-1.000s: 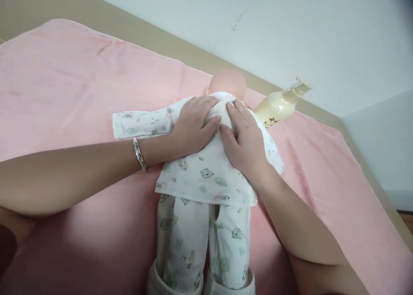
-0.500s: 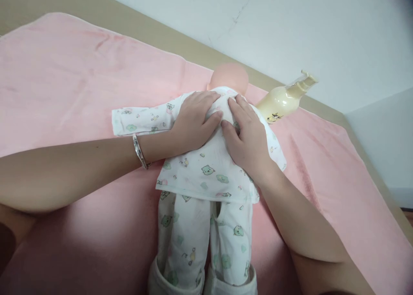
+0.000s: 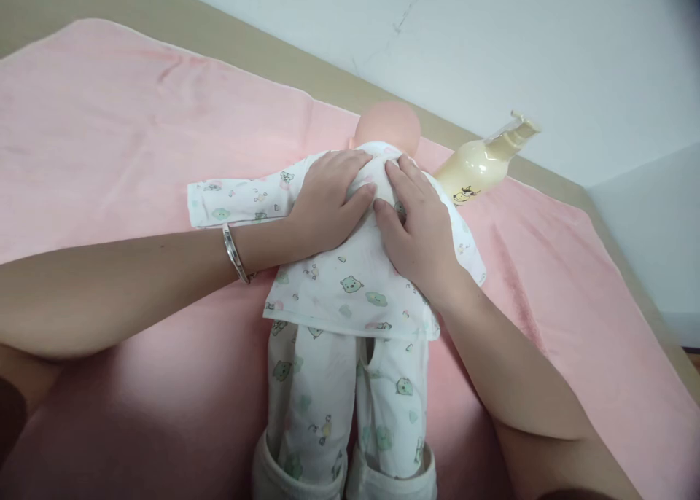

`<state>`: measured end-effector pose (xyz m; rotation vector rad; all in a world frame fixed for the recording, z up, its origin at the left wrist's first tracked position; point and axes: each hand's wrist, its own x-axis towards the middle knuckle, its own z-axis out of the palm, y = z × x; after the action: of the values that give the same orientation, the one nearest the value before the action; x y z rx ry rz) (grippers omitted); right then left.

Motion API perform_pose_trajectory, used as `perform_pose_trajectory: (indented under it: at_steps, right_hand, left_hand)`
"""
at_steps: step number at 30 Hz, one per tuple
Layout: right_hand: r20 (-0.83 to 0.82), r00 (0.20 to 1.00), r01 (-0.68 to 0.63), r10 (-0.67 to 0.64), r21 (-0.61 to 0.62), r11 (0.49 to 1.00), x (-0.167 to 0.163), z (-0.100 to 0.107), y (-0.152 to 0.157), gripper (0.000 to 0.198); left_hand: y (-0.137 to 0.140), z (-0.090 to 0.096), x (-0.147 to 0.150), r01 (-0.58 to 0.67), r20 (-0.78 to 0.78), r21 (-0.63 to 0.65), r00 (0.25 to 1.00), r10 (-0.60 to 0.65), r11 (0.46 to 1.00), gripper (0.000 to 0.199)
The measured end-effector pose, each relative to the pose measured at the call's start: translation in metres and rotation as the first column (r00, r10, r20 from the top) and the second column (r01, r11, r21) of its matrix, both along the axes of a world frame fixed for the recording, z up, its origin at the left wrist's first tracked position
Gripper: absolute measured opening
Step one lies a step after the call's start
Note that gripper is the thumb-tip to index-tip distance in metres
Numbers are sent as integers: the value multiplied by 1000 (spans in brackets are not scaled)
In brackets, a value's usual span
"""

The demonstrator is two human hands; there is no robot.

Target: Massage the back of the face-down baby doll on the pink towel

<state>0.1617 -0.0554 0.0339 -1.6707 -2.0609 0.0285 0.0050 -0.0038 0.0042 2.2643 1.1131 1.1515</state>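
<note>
A baby doll (image 3: 388,125) lies with the back of its bald head showing, dressed in a white printed top (image 3: 350,296) and matching trousers (image 3: 320,391). Flat on the upper left of its back rests my left hand (image 3: 331,201), fingers stretched toward the neck. My right hand (image 3: 418,227) lies on the upper right of the back, fingers extended and slightly apart. Both thumbs point inward without meeting. Neither hand grips the cloth. The doll's face is hidden, and its left sleeve stretches out sideways.
Beneath the doll spreads a pink blanket (image 3: 109,143) over a tan surface (image 3: 246,52). A cream pump bottle (image 3: 478,165) stands right of the doll's head. Behind runs a white wall (image 3: 492,41) with a crack. A silver bracelet (image 3: 234,252) circles my left wrist.
Both hands keep their places on the doll's back. The whole view has shifted very slightly; nothing was taken hold of or let go.
</note>
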Motion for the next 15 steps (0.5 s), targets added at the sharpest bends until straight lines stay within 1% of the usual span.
perform_pose_trajectory:
  at_steps: [8, 15]
  right_hand:
    - [-5, 1000, -17, 17, 20, 1000, 3, -2, 1, 50]
    - [11, 1000, -17, 16, 14, 1000, 4, -2, 2, 50]
  left_hand:
    - [0, 1, 0, 3, -2, -4, 1000, -3, 1000, 41]
    - [1, 1, 0, 4, -12, -14, 1000, -4, 1000, 39]
